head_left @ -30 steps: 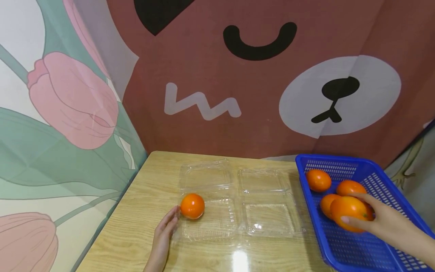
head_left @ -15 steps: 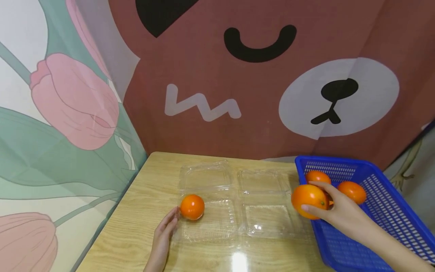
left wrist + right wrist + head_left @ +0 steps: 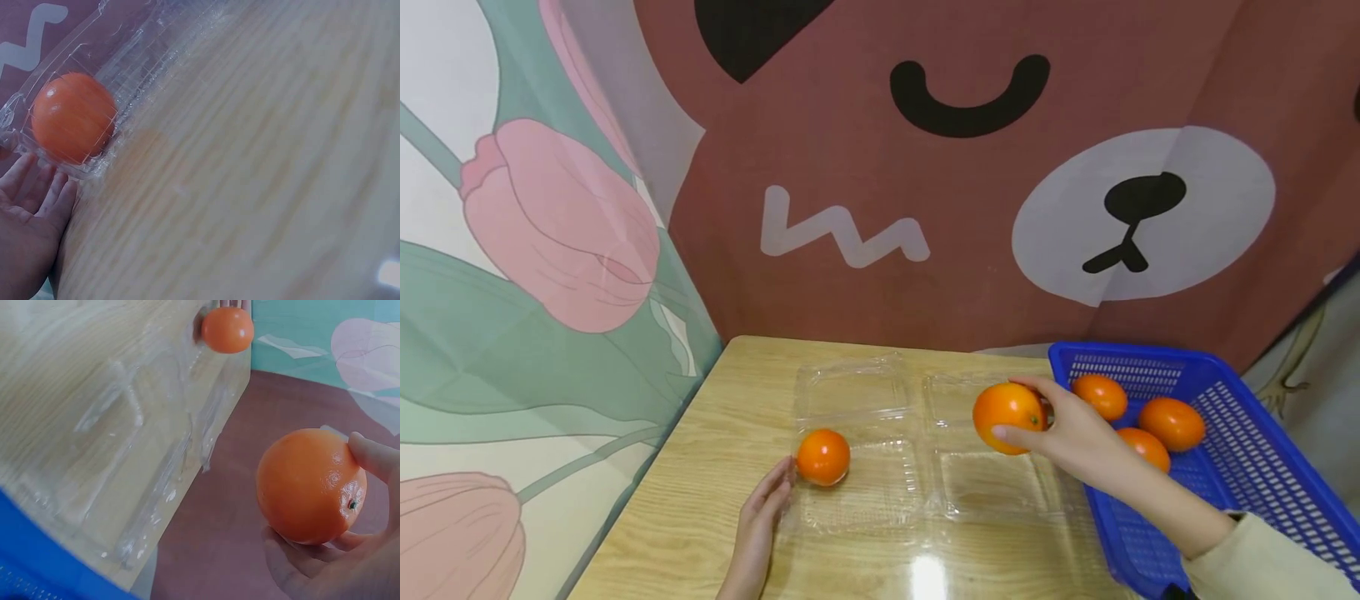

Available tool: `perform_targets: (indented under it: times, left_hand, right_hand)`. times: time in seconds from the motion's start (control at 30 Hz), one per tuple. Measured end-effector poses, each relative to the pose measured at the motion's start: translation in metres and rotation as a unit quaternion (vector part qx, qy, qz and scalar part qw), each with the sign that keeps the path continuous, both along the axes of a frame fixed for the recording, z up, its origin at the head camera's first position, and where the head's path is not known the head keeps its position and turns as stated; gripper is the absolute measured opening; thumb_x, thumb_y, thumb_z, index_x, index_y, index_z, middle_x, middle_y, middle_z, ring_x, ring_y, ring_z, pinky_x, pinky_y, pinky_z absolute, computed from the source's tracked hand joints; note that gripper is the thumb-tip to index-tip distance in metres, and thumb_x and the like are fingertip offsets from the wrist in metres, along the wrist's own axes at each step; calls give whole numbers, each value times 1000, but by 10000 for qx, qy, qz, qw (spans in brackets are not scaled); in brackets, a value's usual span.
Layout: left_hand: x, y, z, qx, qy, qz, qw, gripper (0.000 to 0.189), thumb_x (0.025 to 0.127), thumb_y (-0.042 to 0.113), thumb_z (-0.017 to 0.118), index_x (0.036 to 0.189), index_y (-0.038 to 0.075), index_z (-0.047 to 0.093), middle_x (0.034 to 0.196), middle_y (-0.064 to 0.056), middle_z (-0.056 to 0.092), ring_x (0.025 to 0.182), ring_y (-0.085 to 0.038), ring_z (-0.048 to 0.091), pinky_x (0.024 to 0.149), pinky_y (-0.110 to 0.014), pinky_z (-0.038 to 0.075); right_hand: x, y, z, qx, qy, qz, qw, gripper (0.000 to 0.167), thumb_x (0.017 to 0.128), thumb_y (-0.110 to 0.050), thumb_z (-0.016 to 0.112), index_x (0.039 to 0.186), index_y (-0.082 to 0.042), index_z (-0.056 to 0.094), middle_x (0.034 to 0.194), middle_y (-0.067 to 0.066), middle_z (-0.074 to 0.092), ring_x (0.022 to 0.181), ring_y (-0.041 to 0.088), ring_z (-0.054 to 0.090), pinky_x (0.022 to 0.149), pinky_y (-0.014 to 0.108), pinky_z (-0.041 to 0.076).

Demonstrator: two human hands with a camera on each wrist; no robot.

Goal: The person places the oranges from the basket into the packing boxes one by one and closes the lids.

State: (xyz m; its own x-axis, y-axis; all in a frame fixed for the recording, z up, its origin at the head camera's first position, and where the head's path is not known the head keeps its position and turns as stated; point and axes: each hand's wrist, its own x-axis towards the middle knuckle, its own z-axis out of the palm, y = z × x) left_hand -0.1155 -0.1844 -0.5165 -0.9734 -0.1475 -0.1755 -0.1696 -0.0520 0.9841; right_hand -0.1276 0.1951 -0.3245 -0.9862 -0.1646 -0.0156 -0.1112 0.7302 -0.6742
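Note:
My right hand (image 3: 1067, 425) grips an orange (image 3: 1009, 418), thumb on the near side and fingers behind, above the right clear plastic clamshell box (image 3: 992, 483). In the right wrist view the held orange (image 3: 312, 486) shows its green stem spot. A second orange (image 3: 823, 457) sits in the left part of the left clear clamshell box (image 3: 880, 492), whose lid lies folded back. Beside that box's left wall is my left hand (image 3: 763, 508), its fingers extended near the orange. In the left wrist view the left hand's fingers (image 3: 47, 190) lie against the box edge.
At the right of the wooden table (image 3: 677, 508) stands a blue plastic basket (image 3: 1101, 533) with three oranges, one (image 3: 1172, 423) nearest its middle. A printed fabric backdrop (image 3: 850, 300) rises behind the table. The right forearm passes over the basket's rim.
My right hand has lifted the orange out of the blue basket and carried it left over the right box. The left hand and its orange have stayed put.

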Motion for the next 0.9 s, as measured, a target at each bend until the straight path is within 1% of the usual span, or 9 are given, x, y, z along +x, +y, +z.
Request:
perform_targets:
  times: [0.13,0.23,0.37,0.4,0.53,0.67,0.8,0.9]
  left_hand:
    - [0,0,-1,-5,-4,34,10000,56,103,33,52,149,1,41,152,-14,42,122,2,50,92,-9,41]
    - [0,0,-1,-52,31,-8,10000,56,104,33,51,149,2,42,152,-14,42,122,1,51,92,-9,41]
    - [-1,1,-1,-156,36,-67,9999,56,103,34,51,149,3,42,151,-13,44,123,-1,51,93,-10,40]
    - [-1,0,-1,-196,33,-76,9998,56,104,35,51,149,4,42,151,-13,44,124,-1,50,93,-9,40]
    - [0,-1,-1,-214,-34,-29,9998,55,103,35,51,149,5,43,151,-12,44,121,3,50,92,-9,40]
    - [0,-1,0,-174,37,-31,9998,55,104,33,50,149,2,41,152,-14,42,122,2,51,93,-9,40]
    - [0,-1,-1,-136,82,-9,9999,54,104,31,50,148,1,41,152,-15,42,125,-3,50,93,-10,41]
    - [0,0,-1,-125,97,-11,9999,54,104,32,50,149,1,41,152,-15,41,125,-1,50,93,-9,41]
  right_hand:
    - [-8,-13,-2,-51,77,126,9999,81,84,-45,77,144,-1,45,124,19,61,90,24,59,71,37,51]
    - [-13,-24,-6,-112,73,130,9998,78,84,-44,78,142,-1,47,125,20,61,97,28,62,78,42,54]
    - [-22,-41,-12,-180,85,211,9996,74,83,-38,80,139,0,50,126,21,61,103,31,62,83,47,54]
    - [-24,-45,-13,-196,70,260,9994,73,83,-38,80,139,0,50,126,20,61,103,31,62,83,47,54]
    - [-30,-65,-13,-155,-30,412,9990,74,82,-38,81,139,-1,51,125,17,62,102,29,62,83,48,54]
    - [-35,-83,-15,-52,-124,453,9989,74,81,-37,82,138,-2,52,123,14,63,99,26,63,83,46,54]
    - [-39,-97,-22,-97,-239,503,9984,73,80,-35,84,137,-2,53,120,10,64,95,23,63,82,43,53]
    - [-42,-106,-30,-22,-307,557,9980,74,79,-37,84,137,-3,54,124,9,63,98,22,62,83,43,53]
